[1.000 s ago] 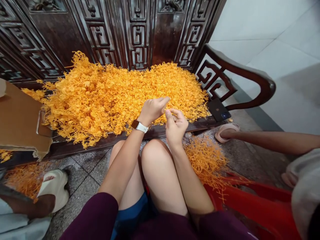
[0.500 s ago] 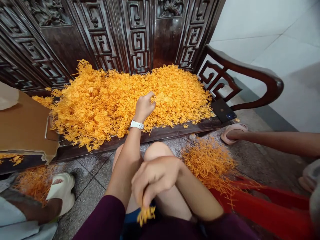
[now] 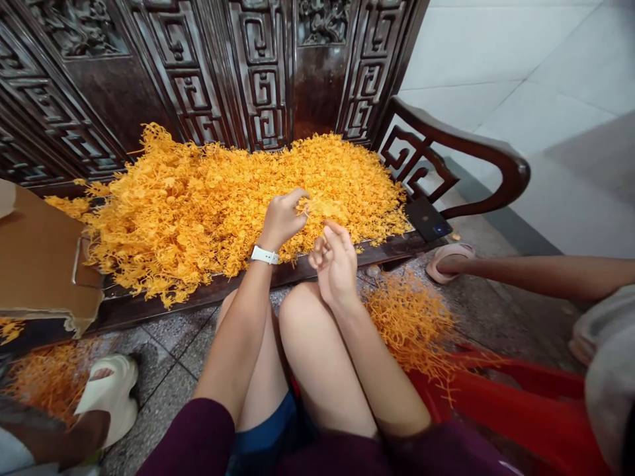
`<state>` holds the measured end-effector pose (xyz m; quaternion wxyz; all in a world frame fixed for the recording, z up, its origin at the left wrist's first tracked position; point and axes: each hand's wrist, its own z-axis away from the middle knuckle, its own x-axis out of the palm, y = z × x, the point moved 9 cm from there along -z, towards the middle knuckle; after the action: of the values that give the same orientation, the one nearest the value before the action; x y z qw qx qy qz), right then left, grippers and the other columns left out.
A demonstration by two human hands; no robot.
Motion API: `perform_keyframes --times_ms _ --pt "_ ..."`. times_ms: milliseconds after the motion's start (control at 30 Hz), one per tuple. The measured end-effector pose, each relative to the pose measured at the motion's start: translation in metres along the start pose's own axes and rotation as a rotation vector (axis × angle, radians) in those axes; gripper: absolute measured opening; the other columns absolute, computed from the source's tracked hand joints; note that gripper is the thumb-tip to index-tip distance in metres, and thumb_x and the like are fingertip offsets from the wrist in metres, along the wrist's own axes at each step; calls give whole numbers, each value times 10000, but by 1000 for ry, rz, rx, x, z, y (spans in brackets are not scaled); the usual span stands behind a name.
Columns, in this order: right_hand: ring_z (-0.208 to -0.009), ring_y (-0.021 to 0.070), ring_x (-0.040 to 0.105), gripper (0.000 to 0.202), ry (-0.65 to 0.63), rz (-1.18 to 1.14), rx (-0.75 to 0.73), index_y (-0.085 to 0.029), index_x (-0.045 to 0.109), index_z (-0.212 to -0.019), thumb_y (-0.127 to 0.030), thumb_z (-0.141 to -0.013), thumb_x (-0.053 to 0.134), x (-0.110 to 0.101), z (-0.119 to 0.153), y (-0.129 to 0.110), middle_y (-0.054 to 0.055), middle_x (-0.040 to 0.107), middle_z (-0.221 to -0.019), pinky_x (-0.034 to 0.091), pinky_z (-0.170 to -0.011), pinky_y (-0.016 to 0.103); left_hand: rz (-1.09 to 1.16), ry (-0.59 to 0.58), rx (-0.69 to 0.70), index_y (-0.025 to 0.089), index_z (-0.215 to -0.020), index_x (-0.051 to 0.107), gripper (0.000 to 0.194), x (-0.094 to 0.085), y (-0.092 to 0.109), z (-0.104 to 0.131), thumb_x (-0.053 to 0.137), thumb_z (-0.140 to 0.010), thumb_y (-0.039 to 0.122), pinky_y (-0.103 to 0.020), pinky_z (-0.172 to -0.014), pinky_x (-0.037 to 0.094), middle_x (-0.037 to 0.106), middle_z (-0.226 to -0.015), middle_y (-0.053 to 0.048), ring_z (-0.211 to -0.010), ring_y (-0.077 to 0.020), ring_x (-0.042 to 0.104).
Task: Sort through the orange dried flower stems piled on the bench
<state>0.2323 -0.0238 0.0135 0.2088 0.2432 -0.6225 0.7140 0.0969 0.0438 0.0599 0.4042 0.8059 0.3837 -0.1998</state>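
A large heap of small, spindly yellow-orange plastic pieces [image 3: 198,211] covers the seat of a dark wooden bench [image 3: 163,305]. My left hand [image 3: 282,217], with a white watch [image 3: 264,255] on its wrist, is above the front middle of the heap. Its thumb and curved forefinger are around a small plastic piece, only a thin strand of which shows. Close by on the right, my right hand [image 3: 338,261] is raised in front of the bench edge. Its fingers are loosely bent and apart, and nothing shows in them.
A black phone [image 3: 427,219] lies at the bench's right end, below the armrest [image 3: 476,152]. A cardboard box [image 3: 40,258] stands left. Orange twiggy plastic scraps [image 3: 411,317] pile on the floor beside a red plastic object [image 3: 526,410]. Other people's feet are at both sides.
My right hand has moved from my lap up to beside my left hand. The yellow piece it held no longer shows. My left hand stays over the heap. The view has shifted slightly.
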Motion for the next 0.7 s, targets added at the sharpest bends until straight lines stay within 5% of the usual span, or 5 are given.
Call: perform_keyframes --times_ms 200,400,467,567,700 --pt "-462 58 386 310 64 131 -176 -206 556 -837 -405 -860 793 -17 -21 -9 -87 482 -584 313 -455 209 -44 -169 128 211 -1094 714 262 24 35 8 641 -846 166 -328 -723 466 769 -908 -58 -784 -206 671" --pt "-449 61 282 303 -68 101 -192 -222 448 -713 -264 -890 691 -10 -10 -17 -105 373 -526 257 -459 205 45 -96 109 227 -1020 708 265 18 15 0 575 -848 75 -317 -676 407 712 -806 -27 -706 -178 620" --pt "-465 57 318 258 -355 226 -155 -203 509 -692 -207 -899 663 18 10 -16 -90 420 -542 285 -485 203 120 -3 27 233 -984 699 242 9 -8 -5 549 -878 75 -313 -630 366 597 -659 8 -596 -158 536" --pt "-611 74 551 72 -1233 449 25 -170 690 -834 -182 -905 692 77 91 15 -25 643 -721 421 -601 191 190 138 -135 237 -945 678 225 -3 -43 -10 554 -876 62 -311 -590 305 411 -556 48 -516 -144 416" --pt "-807 132 697 171 -2226 518 285 -131 718 -964 -248 -1005 601 75 202 44 69 755 -927 497 -739 211 195 156 -241 236 -950 660 263 -4 -60 -9 595 -823 15 -315 -585 270 352 -548 62 -515 -146 388"
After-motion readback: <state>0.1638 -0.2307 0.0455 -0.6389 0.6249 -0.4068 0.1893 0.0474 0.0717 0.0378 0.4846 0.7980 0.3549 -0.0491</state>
